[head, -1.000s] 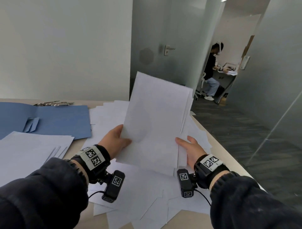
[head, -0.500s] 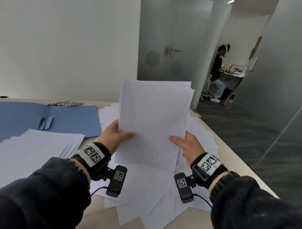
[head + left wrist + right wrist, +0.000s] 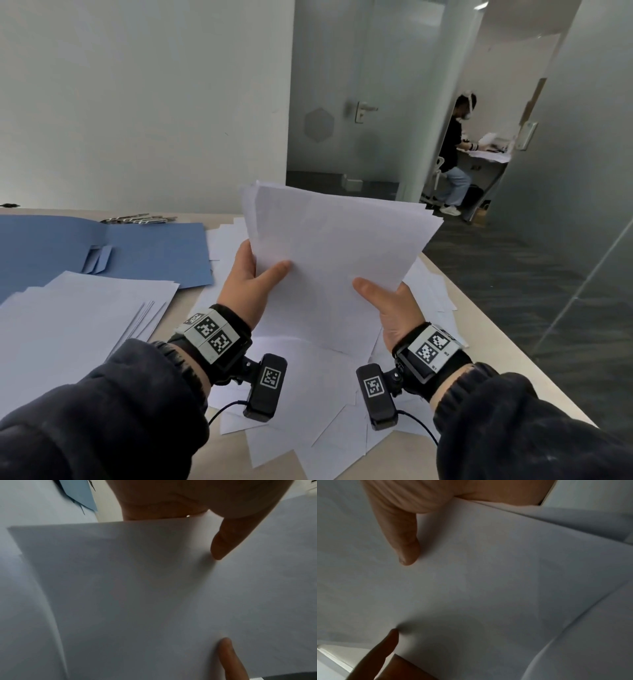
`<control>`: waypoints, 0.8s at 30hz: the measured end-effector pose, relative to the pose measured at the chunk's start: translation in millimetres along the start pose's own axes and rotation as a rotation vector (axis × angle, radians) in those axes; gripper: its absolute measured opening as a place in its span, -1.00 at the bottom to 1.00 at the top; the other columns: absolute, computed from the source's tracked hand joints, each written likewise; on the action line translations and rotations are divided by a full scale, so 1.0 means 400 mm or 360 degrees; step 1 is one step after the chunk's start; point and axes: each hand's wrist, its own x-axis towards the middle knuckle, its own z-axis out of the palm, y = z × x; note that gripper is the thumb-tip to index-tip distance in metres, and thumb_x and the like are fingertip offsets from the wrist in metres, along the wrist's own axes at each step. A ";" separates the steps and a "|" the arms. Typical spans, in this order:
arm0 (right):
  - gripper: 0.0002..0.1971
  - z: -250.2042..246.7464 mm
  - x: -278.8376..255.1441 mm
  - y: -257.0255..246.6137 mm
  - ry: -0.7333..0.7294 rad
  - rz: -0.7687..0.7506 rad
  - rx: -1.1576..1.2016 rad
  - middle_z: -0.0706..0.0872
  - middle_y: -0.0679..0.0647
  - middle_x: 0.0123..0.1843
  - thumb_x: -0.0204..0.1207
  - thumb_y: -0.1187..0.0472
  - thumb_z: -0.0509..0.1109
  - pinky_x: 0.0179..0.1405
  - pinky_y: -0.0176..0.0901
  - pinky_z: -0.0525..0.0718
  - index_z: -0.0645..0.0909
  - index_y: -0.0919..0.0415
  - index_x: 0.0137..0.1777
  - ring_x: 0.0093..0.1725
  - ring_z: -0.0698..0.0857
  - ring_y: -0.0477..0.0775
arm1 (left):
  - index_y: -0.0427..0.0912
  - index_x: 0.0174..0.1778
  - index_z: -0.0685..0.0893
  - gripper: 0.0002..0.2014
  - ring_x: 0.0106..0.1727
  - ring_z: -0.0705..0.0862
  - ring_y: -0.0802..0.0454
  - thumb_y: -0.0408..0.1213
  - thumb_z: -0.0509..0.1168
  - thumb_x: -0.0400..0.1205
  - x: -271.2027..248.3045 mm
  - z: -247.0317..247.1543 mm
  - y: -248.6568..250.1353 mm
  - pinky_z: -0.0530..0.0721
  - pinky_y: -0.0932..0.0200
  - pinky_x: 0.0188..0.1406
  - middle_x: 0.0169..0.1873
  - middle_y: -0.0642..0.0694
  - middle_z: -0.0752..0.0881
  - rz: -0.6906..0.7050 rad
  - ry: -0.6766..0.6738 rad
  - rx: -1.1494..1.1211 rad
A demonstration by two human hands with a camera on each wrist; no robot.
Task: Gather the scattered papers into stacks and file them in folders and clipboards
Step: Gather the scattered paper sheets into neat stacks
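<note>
Your left hand (image 3: 247,284) and right hand (image 3: 390,308) each pinch the sheaf of papers (image 3: 335,253) by its side edges, thumbs on its front, lifted above the loose sheets (image 3: 308,387) right of the blue folder (image 3: 102,253). Its top edges fan unevenly; if you loosen your fingers while squaring them, sheets could slip out.

Both forearms, in dark sleeves, reached forward side by side with the wrists raised. The left hand (image 3: 247,285) pinched the sheaf of papers (image 3: 337,260) at its left edge, thumb on top. The right hand (image 3: 390,306) gripped the right edge likewise.
</note>
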 end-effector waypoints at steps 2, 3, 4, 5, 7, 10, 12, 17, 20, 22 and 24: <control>-0.54 0.001 -0.007 0.002 -0.0019 0.0029 0.0033 0.84 -0.01 0.21 0.47 0.43 0.57 0.38 0.01 0.65 0.68 0.08 0.32 0.26 0.78 0.02 | 0.01 0.43 0.47 -0.45 0.16 0.76 0.04 -0.13 0.41 0.50 -0.007 0.001 -0.011 0.71 -0.03 0.16 0.17 0.02 0.77 -0.0030 0.0068 -0.0008; -0.55 0.000 -0.011 0.007 -0.0019 0.0041 0.0032 0.84 -0.03 0.21 0.47 0.43 0.56 0.37 -0.02 0.65 0.67 0.07 0.32 0.26 0.78 0.00 | 0.01 0.42 0.48 -0.49 0.15 0.77 0.04 -0.14 0.40 0.54 -0.011 0.003 -0.018 0.72 -0.03 0.16 0.16 0.03 0.77 -0.0043 0.0094 0.0010; -0.57 0.000 -0.014 0.009 -0.0011 0.0054 0.0027 0.84 -0.04 0.19 0.49 0.43 0.56 0.35 -0.05 0.66 0.68 0.07 0.30 0.24 0.79 -0.01 | 0.02 0.41 0.49 -0.55 0.15 0.76 0.05 -0.16 0.38 0.59 -0.014 0.006 -0.024 0.72 -0.03 0.18 0.15 0.07 0.77 -0.0047 0.0114 0.0053; -0.61 0.002 -0.015 0.011 0.0004 0.0075 0.0017 0.85 -0.05 0.16 0.50 0.42 0.55 0.34 -0.04 0.67 0.69 0.07 0.26 0.21 0.80 -0.02 | 0.05 0.40 0.49 -0.61 0.16 0.75 0.06 -0.20 0.34 0.66 -0.016 0.008 -0.027 0.71 -0.03 0.20 0.15 0.11 0.76 -0.0042 0.0131 0.0118; -0.72 0.007 -0.012 0.008 0.0040 0.0113 0.0006 0.87 -0.04 0.09 0.52 0.38 0.54 0.32 0.00 0.68 0.74 0.08 0.16 0.15 0.82 -0.01 | 0.14 0.44 0.45 -0.62 0.18 0.71 0.13 -0.22 0.26 0.72 -0.017 0.013 -0.020 0.68 -0.02 0.24 0.19 0.18 0.72 0.0011 0.0139 0.0255; -0.85 0.012 -0.003 0.006 0.0047 0.0188 -0.0003 0.89 0.02 0.02 0.49 0.31 0.59 0.28 0.09 0.71 0.79 0.12 0.02 0.09 0.84 0.05 | 0.31 0.53 0.31 -0.47 0.21 0.69 0.14 -0.25 0.26 0.70 -0.016 0.016 0.002 0.68 -0.01 0.19 0.25 0.26 0.66 0.0075 0.0086 0.0299; -0.84 0.010 0.001 0.011 0.0008 0.0249 -0.0031 0.88 0.09 0.04 0.40 0.22 0.65 0.33 0.19 0.69 0.83 0.11 -0.03 0.12 0.84 0.12 | 0.41 0.52 0.24 -0.37 0.20 0.69 0.13 -0.27 0.29 0.67 -0.020 0.015 0.006 0.68 0.01 0.14 0.27 0.32 0.63 0.0070 0.0057 0.0318; -0.91 0.003 -0.006 0.044 0.0026 0.0355 -0.0124 0.89 0.11 0.01 0.48 0.31 0.60 0.40 0.27 0.66 0.83 0.15 -0.05 0.11 0.84 0.14 | 0.24 0.51 0.35 -0.46 0.13 0.69 0.18 -0.30 0.27 0.65 -0.036 0.005 -0.020 0.62 0.25 0.00 0.16 0.30 0.66 -0.0090 -0.0017 0.0458; -0.94 0.011 -0.004 0.044 0.0033 0.0333 -0.0207 0.89 0.05 -0.01 0.52 0.30 0.57 0.37 0.26 0.68 0.83 0.13 -0.07 0.10 0.84 0.12 | 0.18 0.23 0.56 -0.66 0.09 0.75 0.00 -0.38 0.20 0.68 -0.048 -0.006 -0.028 0.69 0.12 -0.02 0.02 0.15 0.75 -0.0267 -0.0065 0.0505; -0.94 0.030 0.003 0.038 0.0007 0.0310 -0.0269 0.89 0.01 -0.01 0.54 0.27 0.56 0.34 0.22 0.70 0.82 0.10 -0.06 0.10 0.84 0.09 | 0.17 0.11 0.62 -0.68 0.05 0.78 -0.06 -0.39 0.17 0.65 -0.051 -0.032 -0.023 0.74 -0.05 0.08 -0.02 0.08 0.80 -0.0345 -0.0011 0.0492; -0.94 0.061 0.009 0.034 -0.0045 0.0287 -0.0285 0.89 -0.02 0.01 0.55 0.21 0.54 0.32 0.15 0.70 0.81 0.07 -0.02 0.11 0.83 0.06 | 0.12 0.11 0.64 -0.68 0.00 0.79 -0.09 -0.40 0.17 0.64 -0.048 -0.072 -0.012 0.76 -0.11 0.08 -0.04 0.01 0.81 -0.0376 0.0068 0.0463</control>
